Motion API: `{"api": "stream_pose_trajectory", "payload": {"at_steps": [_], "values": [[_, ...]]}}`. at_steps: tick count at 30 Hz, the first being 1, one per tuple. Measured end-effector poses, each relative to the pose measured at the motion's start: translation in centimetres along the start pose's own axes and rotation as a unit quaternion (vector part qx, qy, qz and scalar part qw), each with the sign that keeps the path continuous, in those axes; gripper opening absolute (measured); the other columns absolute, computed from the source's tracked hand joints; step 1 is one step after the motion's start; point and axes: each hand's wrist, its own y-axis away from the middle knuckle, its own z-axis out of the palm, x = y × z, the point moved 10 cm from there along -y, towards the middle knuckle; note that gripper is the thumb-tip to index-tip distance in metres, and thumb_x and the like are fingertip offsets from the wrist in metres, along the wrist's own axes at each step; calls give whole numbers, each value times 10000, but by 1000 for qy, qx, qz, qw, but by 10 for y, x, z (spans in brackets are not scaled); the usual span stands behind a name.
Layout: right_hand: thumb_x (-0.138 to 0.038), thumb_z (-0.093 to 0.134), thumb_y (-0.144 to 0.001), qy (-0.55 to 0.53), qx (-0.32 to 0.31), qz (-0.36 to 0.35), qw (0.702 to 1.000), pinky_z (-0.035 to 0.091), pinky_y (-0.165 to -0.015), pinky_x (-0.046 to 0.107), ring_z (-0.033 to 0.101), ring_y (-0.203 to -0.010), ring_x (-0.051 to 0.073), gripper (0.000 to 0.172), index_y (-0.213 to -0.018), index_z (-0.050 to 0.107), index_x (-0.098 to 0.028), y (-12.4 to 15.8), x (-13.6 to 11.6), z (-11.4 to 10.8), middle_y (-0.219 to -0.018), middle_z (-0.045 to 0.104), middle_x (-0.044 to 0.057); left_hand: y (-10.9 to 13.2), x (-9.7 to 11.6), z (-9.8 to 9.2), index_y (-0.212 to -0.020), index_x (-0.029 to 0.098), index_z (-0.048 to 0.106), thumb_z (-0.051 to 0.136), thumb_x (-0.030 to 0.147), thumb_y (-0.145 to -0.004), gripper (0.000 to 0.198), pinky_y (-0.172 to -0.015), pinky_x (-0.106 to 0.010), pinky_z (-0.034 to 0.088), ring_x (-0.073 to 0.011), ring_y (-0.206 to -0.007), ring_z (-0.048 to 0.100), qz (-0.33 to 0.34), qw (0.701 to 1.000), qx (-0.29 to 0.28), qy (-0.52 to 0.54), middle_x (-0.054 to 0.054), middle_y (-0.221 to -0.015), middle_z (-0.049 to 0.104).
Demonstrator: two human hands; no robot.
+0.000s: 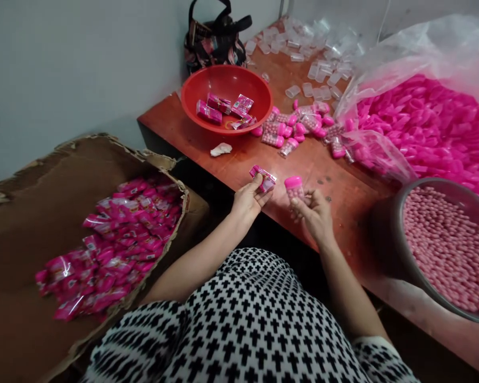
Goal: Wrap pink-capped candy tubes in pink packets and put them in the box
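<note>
Between the thumb and fingers of my left hand (246, 201) is a shiny pink printed wrapper sleeve (264, 178). My right hand (317, 214) grips a small clear candy container (294, 190) with a pink cap, cap upward, pink balls showing inside. The two things are close together but apart, above the table's front edge. Beyond them lies a pile of filled, pink-capped containers (274, 128). A red bowl (187, 101) to their left holds several folded pink wrappers (209, 111).
A cardboard box (32, 213) at left holds many wrapped pink packs (120, 244). At right stand a grey tub (399, 234) of pink balls (447, 244) and a plastic bag of pink caps (427, 122). Clear empty containers (323, 69) and a dark bag (217, 45) are at the back.
</note>
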Motion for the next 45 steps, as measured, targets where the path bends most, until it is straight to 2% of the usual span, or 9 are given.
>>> {"api": "stream_pose_trajectory", "payload": {"at_steps": [5, 10, 16, 21, 27, 33, 37, 42, 45], "values": [[-436, 667, -766, -61, 29, 9, 998, 413, -356, 170, 526, -388, 78, 336, -937, 469, -226, 30, 7, 24, -580, 610, -78, 2, -10, 13, -772, 124, 623, 757, 207, -713, 168, -621, -248, 554, -129, -590, 658, -4, 999, -30, 23, -35, -683, 684], [-421, 673, -764, -71, 47, 16, 996, 409, -346, 152, 518, -372, 67, 327, -923, 471, -218, 26, 17, 26, -554, 606, -90, 8, -16, 24, -733, 137, 602, 777, 212, -687, 197, -607, -219, 531, -97, -565, 626, 11, 998, -60, 25, -5, -653, 659], [-400, 677, -764, -147, 20, 22, 989, 395, -332, 149, 521, -364, 70, 317, -905, 460, -217, 22, 22, 34, -561, 639, -78, 17, -8, 41, -708, 118, 611, 821, 358, -608, 334, -568, -219, 506, -96, -522, 597, 61, 984, -141, -85, -4, -602, 631], [-390, 688, -759, -118, 66, -8, 991, 415, -353, 159, 530, -388, 70, 315, -919, 478, -218, 20, 20, 26, -567, 612, -89, 18, -6, 52, -829, 133, 634, 853, 319, -549, 401, -571, -217, 498, -93, -556, 608, 81, 968, -199, -130, 8, -687, 662], [-390, 706, -736, -95, 94, -27, 991, 421, -369, 162, 531, -408, 61, 314, -896, 491, -226, 20, 18, 19, -618, 613, -83, 14, -15, 48, -694, 97, 650, 852, 367, -527, 376, -566, -238, 497, -101, -530, 588, 50, 964, -191, -178, -13, -606, 640], [-428, 683, -748, -240, -4, 46, 970, 325, -301, 138, 501, -342, 66, 339, -859, 438, -221, 13, 30, 38, -559, 651, -64, 14, -8, 52, -598, 93, 654, 824, 356, -577, 314, -571, -249, 489, -107, -515, 586, 68, 939, -223, -253, -28, -573, 636], [-406, 735, -707, -179, 51, 15, 982, 362, -320, 135, 506, -355, 59, 376, -871, 452, -220, 12, 25, 26, -545, 623, -91, 16, -7, 48, -622, 98, 680, 817, 360, -579, 299, -584, -249, 500, -119, -538, 608, 78, 942, -196, -260, -41, -589, 655], [-423, 691, -747, -202, 10, 33, 979, 335, -308, 143, 493, -342, 64, 339, -884, 453, -225, 13, 27, 35, -545, 628, -84, 21, -9, 46, -576, 105, 635, 812, 405, -576, 348, -498, -239, 461, -107, -469, 564, 76, 952, -179, -235, -33, -550, 626], [-396, 706, -740, -154, 43, 11, 987, 360, -331, 144, 488, -360, 52, 320, -865, 467, -223, 16, 23, 30, -559, 612, -92, 20, -7, 44, -558, 109, 610, 829, 421, -539, 382, -483, -236, 450, -103, -462, 554, 88, 957, -162, -223, -28, -546, 621]]}}
